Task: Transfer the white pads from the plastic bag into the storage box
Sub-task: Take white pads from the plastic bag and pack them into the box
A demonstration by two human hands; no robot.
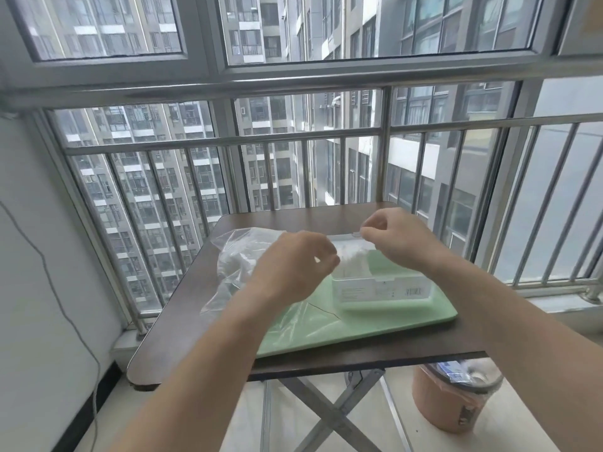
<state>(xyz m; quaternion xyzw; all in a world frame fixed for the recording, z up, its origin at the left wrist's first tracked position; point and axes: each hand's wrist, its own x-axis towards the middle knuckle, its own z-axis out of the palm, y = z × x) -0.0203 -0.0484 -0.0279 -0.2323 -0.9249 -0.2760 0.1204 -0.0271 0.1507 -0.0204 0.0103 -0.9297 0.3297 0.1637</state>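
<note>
Brown table [182,321] by barred window [212,140] holds green mat [359,324]; left hand [293,265], right hand [401,239] pinch plastic bag [241,252].

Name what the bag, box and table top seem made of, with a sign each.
Bag: thin clear plastic film; it crinkles and glints. Box: stiff translucent plastic, likely; straight walls, printed label. Table top: dark wood-look board, perhaps laminate; smooth, faint sheen.

bench [326,216]: dk brown, faint wood grain. mat [375,326]: pale mint green, plain. plastic bag [241,252]: clear, whitish glare. storage box [381,290]: clear, white label w/ blk barcode + print. pads [354,261]: white. bin [434,409]: salmon-orange, clear liner. railing [228,140]: silver-grey.
</note>
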